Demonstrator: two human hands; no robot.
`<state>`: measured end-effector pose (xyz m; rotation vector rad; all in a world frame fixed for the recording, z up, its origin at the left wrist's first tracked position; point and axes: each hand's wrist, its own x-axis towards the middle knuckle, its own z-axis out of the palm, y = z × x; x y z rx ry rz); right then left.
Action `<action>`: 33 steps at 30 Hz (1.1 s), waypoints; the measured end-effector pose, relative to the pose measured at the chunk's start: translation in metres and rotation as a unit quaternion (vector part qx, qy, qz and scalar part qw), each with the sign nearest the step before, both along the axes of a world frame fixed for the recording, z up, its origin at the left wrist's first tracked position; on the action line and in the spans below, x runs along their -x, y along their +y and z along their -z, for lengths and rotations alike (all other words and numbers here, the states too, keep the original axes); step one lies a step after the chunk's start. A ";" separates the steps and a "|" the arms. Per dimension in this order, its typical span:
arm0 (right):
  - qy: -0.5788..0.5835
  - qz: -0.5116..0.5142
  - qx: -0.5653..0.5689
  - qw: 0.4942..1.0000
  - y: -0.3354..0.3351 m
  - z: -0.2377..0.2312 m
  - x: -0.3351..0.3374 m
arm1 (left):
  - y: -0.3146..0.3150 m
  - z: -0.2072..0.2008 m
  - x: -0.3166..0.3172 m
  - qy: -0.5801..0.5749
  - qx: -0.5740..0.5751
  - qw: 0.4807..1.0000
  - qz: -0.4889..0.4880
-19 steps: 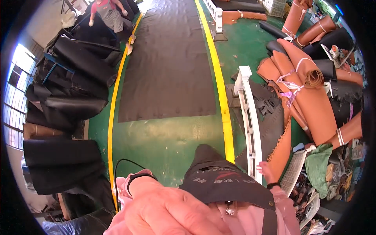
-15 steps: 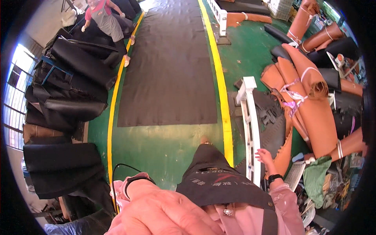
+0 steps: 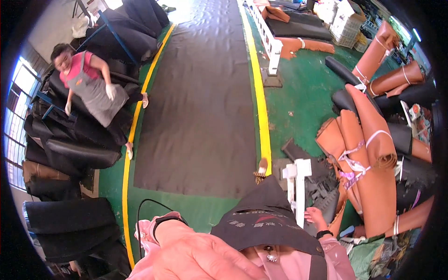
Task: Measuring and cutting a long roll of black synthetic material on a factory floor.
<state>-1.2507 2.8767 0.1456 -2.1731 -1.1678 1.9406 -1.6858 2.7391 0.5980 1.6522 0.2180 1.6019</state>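
Note:
The back of my left hand [image 3: 200, 256] fills the lower middle, close up, its fingers pointing to the lower right. The fingertips pass out of the picture, so whatever they may hold is hidden. A thin black cable [image 3: 148, 200] loops beside that wrist. My right hand [image 3: 315, 217] hangs low at my right side, fingers loosely apart with nothing in them. It appears beside a white railing [image 3: 297, 186]; I cannot tell whether they touch. Ahead of me a long black sheet [image 3: 196, 130] lies along the green floor between two yellow lines.
At the left, a person [image 3: 95, 88] in a grey apron and white gloves stands by black rolls [image 3: 84, 151]. Brown rolls tied with strips [image 3: 368, 158] lie at the right. Beyond are another white railing [image 3: 266, 37] and white crates [image 3: 345, 23]. My shoe [image 3: 261, 169] is by the yellow line.
My view has moved forward; the sheet's near edge and the railing's end are closer. The person at the left appears larger and nearer. My right hand's fingers have relaxed slightly.

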 end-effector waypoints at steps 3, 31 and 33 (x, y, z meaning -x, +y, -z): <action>-0.005 -0.026 0.024 0.999 0.069 0.016 0.020 | 0.073 0.009 0.025 -0.013 0.006 0.999 -0.042; -0.010 0.018 0.019 1.000 0.842 0.009 0.379 | 0.793 0.006 0.332 0.030 0.026 0.991 -0.131; 0.001 0.016 0.021 1.000 0.888 0.000 0.403 | 0.851 0.007 0.354 0.029 0.027 0.990 -0.132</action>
